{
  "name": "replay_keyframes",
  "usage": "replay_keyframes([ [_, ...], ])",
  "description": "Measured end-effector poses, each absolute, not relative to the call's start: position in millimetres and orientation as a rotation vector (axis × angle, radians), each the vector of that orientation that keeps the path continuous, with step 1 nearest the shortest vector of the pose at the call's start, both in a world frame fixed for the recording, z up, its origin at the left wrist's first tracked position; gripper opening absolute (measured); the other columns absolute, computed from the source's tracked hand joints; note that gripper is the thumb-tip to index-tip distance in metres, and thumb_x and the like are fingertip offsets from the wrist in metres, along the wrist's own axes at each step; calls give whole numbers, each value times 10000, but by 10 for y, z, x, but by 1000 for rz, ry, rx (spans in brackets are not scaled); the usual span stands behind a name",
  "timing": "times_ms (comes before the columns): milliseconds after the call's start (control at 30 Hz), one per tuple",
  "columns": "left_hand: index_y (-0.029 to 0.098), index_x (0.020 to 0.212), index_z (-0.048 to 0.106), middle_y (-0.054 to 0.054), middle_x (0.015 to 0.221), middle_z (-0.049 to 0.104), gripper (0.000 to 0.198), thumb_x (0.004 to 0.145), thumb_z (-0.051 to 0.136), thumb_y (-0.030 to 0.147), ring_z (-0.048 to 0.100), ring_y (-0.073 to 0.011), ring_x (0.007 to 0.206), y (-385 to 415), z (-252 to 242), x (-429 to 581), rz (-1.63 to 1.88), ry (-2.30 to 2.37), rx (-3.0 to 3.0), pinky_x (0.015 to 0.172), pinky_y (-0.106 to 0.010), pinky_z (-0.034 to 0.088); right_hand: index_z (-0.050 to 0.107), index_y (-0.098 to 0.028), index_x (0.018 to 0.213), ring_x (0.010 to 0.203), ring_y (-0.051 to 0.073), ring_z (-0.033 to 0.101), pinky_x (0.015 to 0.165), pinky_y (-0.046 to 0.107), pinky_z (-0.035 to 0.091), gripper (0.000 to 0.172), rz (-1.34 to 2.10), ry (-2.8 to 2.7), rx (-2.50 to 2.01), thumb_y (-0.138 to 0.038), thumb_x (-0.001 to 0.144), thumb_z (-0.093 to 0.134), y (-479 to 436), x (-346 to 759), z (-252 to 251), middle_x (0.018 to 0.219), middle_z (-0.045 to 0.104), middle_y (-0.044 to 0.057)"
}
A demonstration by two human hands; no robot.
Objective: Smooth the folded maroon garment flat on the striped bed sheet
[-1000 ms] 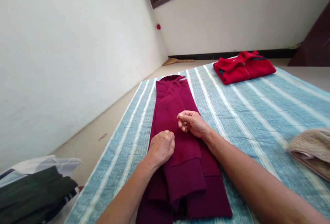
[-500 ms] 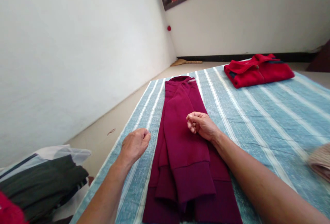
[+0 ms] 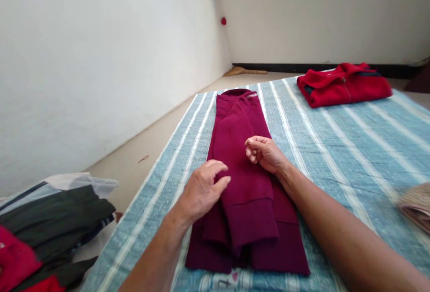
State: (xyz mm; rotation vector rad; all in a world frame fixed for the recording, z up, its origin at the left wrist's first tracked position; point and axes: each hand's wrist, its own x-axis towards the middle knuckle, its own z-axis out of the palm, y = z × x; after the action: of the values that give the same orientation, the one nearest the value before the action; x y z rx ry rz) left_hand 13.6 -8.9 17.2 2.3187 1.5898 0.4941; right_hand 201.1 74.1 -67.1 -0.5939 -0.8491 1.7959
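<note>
A maroon sweatshirt (image 3: 240, 166) lies lengthwise with its sides and sleeves folded in, neckline at the far end and ribbed hem toward me. Over its left edge is my left hand (image 3: 204, 186), thumb and forefinger apart with nothing between them. My right hand (image 3: 265, 153) is over the right side of the folded sleeve, its fingers curled in and thumb against the forefinger. Whether anything is pinched in those fingers is hidden. I cannot tell if either hand touches the cloth.
A striped blue bedspread (image 3: 336, 157) lies under the sweatshirt. At the far right sits a folded red jacket (image 3: 346, 86), and a beige knitted item (image 3: 416, 207) is at the right edge. Dark trousers (image 3: 57, 220) and other clothes are heaped lower left. A broom (image 3: 245, 71) rests near the corner.
My left hand has moved right from beside the sweatshirt to over its left edge, and its fist has opened. My right hand has barely moved. The view has tilted down slightly.
</note>
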Motion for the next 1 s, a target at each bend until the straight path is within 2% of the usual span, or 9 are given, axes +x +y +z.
replay_keyframes([
  [100,184,919,625,-46,973,657,127,804,573,173,609,-183,944,-252,117,441,475,1388,2352,881,-318,485,589,-179,728,396,75,494,379,189,346,239,1774,-890,-603,-367,677,726,742,2042,-680,536,609,-13],
  [267,161,880,605,-75,961,643,85,819,557,124,589,-204,948,-345,-24,527,434,1390,2439,871,-350,483,592,-187,727,397,74,493,380,194,338,206,1758,-916,-624,-353,693,709,737,2063,-677,541,608,-13],
  [400,160,848,606,-67,882,635,109,866,502,132,586,-185,873,-541,85,532,597,1417,2430,815,-327,483,595,-180,729,396,72,496,375,188,336,192,1744,-916,-603,-334,697,706,733,2063,-674,534,608,-13],
  [500,178,831,607,-35,808,620,119,874,505,135,578,-150,779,-888,246,535,742,1423,2288,729,-272,472,591,-179,733,393,70,493,371,187,345,212,1742,-915,-608,-354,702,707,744,2063,-690,529,605,-21],
  [667,181,835,614,-2,647,563,108,845,524,123,540,-121,608,-1495,170,484,664,1394,2140,555,-213,422,591,-175,750,399,69,497,370,185,363,211,1748,-932,-584,-355,726,698,767,2073,-723,540,610,-23],
  [800,187,798,650,-16,635,565,125,844,536,207,553,-134,611,-1698,-111,518,578,1604,1895,513,-204,400,585,-177,743,398,68,499,372,181,366,203,1728,-949,-577,-349,734,694,762,2083,-724,542,610,-25],
  [1000,160,754,630,8,545,553,272,817,533,406,450,-76,383,-1657,-215,661,513,1661,1080,384,-182,324,583,-178,754,398,69,495,370,180,365,191,1721,-958,-586,-344,746,677,748,2088,-715,537,608,-27],
])
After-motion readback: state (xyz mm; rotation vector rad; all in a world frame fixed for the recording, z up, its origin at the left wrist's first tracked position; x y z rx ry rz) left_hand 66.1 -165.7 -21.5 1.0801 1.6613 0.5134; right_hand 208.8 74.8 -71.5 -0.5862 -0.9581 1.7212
